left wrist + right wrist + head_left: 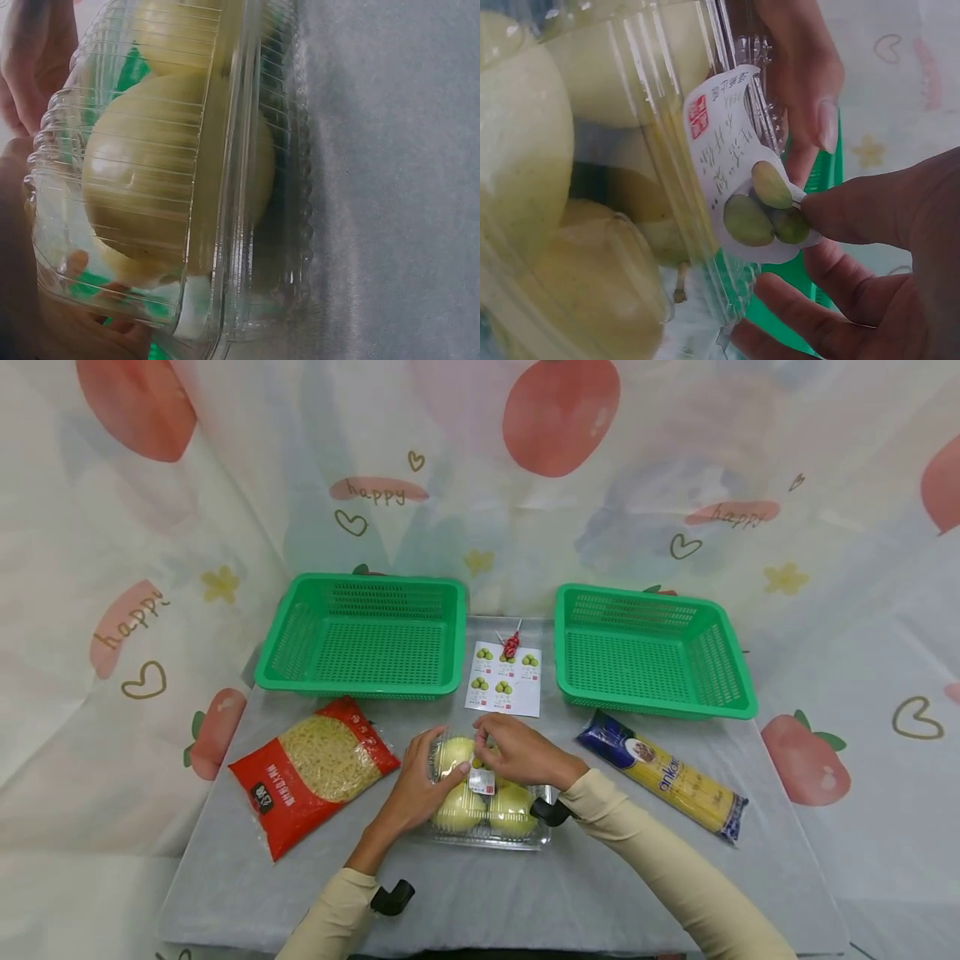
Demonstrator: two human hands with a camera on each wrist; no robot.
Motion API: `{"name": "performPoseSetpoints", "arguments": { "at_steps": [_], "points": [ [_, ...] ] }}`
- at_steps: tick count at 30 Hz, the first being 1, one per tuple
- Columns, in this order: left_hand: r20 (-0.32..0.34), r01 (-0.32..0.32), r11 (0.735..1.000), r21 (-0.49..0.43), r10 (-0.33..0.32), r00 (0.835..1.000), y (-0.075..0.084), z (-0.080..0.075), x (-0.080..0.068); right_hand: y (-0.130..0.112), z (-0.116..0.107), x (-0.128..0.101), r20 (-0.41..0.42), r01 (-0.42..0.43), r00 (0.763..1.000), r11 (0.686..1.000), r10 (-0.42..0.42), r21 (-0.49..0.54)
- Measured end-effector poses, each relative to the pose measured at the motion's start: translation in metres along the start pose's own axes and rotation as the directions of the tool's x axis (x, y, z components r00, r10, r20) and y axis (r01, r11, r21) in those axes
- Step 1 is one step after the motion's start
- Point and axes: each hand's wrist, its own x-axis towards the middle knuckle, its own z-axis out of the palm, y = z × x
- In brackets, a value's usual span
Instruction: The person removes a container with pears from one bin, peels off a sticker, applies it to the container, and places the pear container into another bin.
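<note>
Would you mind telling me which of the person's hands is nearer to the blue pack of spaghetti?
Right. The right hand rests on the clear fruit box, on the side facing the spaghetti pack. The left hand grips the box's far side, toward the red noodle bag.

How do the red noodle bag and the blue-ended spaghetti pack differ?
The noodle bag is broad, mostly red with a clear window showing curly noodles; the spaghetti pack is long and narrow, with blue ends and straight yellow strands. The bag lies left of the pear box, the pack right of it. Both lie flat on the grey table, untouched by either hand.
</note>
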Motion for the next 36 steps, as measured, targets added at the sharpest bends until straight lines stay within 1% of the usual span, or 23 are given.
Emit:
{"name": "performPoseSetpoints", "arguments": {
  "at_steps": [5,9,12,17,19,22,24,25,28,31,36],
  "points": [
    [0.025,-0.014,1.0,0.007,0.014,1.0,0.003,-0.002,0.0,0.003,0.003,-0.001,-0.006,0.0,1.0,0.999,0.0,-0.032],
    [0.068,-0.024,1.0,0.018,0.022,0.997,0.005,-0.003,-0.001,0.011,0.009,-0.003,-0.035,0.009,0.999,0.998,-0.011,-0.061],
    [0.096,-0.024,1.0,0.018,0.022,0.995,0.007,-0.003,-0.002,0.018,0.016,-0.007,-0.052,-0.008,0.999,1.0,0.007,-0.024],
    [0.109,-0.017,1.0,0.005,0.016,0.994,0.007,-0.006,-0.004,0.029,0.028,-0.012,-0.103,-0.038,0.994,0.997,0.045,0.067],
    [0.11,-0.014,1.0,-0.003,0.014,0.994,0.008,-0.007,-0.004,0.031,0.027,-0.015,-0.091,-0.065,0.993,0.992,0.075,0.107],
    [0.112,-0.016,1.0,-0.003,0.016,0.994,0.008,-0.007,-0.004,0.031,0.021,-0.021,-0.021,-0.122,0.992,0.982,0.127,0.142],
    [0.109,-0.017,1.0,0.003,0.017,0.994,0.008,-0.008,-0.004,0.031,0.016,-0.026,0.048,-0.162,0.986,0.977,0.157,0.138],
    [0.106,-0.016,1.0,0.008,0.015,0.994,0.008,-0.009,-0.004,0.031,0.015,-0.028,0.07,-0.176,0.983,0.976,0.168,0.126],
    [0.091,-0.004,0.999,0.032,0.001,0.996,0.009,-0.011,-0.003,0.034,0.014,-0.03,0.104,-0.201,0.976,0.976,0.192,0.088],
    [0.056,0.007,0.997,0.077,-0.012,0.998,0.013,-0.009,0.001,0.04,0.015,-0.027,0.08,-0.196,0.979,0.976,0.189,0.091],
    [-0.033,0.01,0.988,0.154,-0.005,0.999,0.018,0.0,0.01,0.046,0.02,-0.021,0.021,-0.189,0.982,0.975,0.188,0.116]
  ]
}}
